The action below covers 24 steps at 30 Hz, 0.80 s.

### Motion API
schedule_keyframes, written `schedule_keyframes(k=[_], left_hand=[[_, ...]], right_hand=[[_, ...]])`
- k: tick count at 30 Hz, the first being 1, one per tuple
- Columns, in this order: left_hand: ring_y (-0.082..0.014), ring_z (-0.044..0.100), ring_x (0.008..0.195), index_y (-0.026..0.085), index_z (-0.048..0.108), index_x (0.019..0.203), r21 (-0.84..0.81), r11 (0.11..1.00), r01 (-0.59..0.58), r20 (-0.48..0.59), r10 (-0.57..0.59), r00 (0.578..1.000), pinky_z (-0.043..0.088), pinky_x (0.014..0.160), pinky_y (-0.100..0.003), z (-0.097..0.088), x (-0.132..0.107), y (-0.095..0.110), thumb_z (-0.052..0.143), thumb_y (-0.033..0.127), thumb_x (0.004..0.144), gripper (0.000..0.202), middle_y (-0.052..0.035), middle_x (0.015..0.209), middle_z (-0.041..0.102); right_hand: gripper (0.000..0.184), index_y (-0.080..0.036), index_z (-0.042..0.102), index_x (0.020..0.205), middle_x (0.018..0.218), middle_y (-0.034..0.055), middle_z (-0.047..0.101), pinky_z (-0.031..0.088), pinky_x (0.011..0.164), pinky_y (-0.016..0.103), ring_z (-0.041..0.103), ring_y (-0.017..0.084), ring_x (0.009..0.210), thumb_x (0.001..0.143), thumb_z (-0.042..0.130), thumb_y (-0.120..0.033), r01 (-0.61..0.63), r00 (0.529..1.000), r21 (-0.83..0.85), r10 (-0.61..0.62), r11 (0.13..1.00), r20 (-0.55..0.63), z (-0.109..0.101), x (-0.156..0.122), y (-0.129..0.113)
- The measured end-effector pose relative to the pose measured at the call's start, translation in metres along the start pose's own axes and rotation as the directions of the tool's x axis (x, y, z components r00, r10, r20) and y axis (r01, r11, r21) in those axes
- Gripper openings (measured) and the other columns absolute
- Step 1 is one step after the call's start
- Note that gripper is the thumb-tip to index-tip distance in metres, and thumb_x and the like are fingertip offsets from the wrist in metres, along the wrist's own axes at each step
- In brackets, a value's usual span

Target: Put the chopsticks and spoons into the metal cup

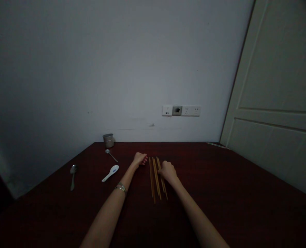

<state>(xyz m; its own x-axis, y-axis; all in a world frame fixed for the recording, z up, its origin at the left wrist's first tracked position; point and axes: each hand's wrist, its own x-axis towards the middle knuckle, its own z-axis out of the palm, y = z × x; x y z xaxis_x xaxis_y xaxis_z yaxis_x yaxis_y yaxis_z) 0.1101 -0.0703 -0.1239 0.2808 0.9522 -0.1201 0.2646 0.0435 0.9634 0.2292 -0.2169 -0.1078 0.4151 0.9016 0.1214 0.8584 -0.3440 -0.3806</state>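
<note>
Several wooden chopsticks (155, 177) lie side by side on a dark red table (220, 179), pointing away from me. My right hand (167, 171) rests on their right side with its fingers curled down onto the sticks. My left hand (139, 159) lies on the table just left of the chopsticks' far ends, fingers bent and loosely together, holding nothing that I can see. A bracelet (121, 187) circles my left wrist.
A white ceramic spoon (111, 172) lies left of my left forearm. A small metal spoon (111, 155) and a larger metal spoon (73, 175) lie further left. A metal cup (108, 140) stands against the wall. A door (279, 96) is at the right.
</note>
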Motion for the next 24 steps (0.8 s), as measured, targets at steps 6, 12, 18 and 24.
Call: schedule_keyframes(k=[6,12,18,24], left_hand=[[-0.0042,0.040,0.034,0.010,0.055,0.057,0.009,1.000,0.001,0.002,-0.001,1.000,0.035,0.038,-0.016,0.000,-0.004,0.000,0.053,0.030,0.076,0.027,0.0010,0.044,0.051],[-0.0043,0.040,0.032,0.010,0.056,0.059,0.030,0.998,-0.050,0.015,0.050,0.999,0.034,0.037,-0.017,0.000,-0.015,0.023,0.048,0.027,0.078,0.026,0.0013,0.044,0.051],[-0.0055,0.044,0.035,0.009,0.061,0.067,0.220,0.902,-0.371,0.034,0.372,0.927,0.035,0.037,-0.017,-0.013,-0.048,0.096,0.048,0.026,0.076,0.023,-0.0010,0.048,0.055],[-0.0063,0.047,0.037,0.007,0.061,0.063,0.519,0.770,-0.371,0.050,0.407,0.912,0.036,0.038,-0.016,-0.071,-0.050,0.126,0.050,0.024,0.072,0.022,-0.0054,0.056,0.061]], right_hand=[[0.027,-0.013,0.059,0.087,0.093,0.0159,0.063,0.045,0.064,0.030,0.062,0.027,0.085,0.064,0.060,-0.027,0.011,1.000,0.015,-0.011,1.000,-0.007,0.000,-0.001,0.002],[0.024,-0.013,0.059,0.085,0.090,0.0153,0.064,0.044,0.061,0.029,0.062,0.028,0.082,0.067,0.056,-0.029,0.026,1.000,0.032,-0.026,0.999,-0.016,-0.008,0.001,0.001],[0.021,-0.013,0.060,0.083,0.088,0.0156,0.064,0.044,0.063,0.029,0.062,0.027,0.083,0.071,0.049,-0.026,0.127,0.990,0.020,-0.125,0.992,-0.067,-0.029,0.016,-0.023],[0.022,-0.014,0.062,0.084,0.090,0.0144,0.064,0.043,0.067,0.029,0.061,0.026,0.085,0.071,0.048,-0.025,0.240,0.967,0.005,-0.239,0.971,-0.092,-0.046,0.026,-0.064]])
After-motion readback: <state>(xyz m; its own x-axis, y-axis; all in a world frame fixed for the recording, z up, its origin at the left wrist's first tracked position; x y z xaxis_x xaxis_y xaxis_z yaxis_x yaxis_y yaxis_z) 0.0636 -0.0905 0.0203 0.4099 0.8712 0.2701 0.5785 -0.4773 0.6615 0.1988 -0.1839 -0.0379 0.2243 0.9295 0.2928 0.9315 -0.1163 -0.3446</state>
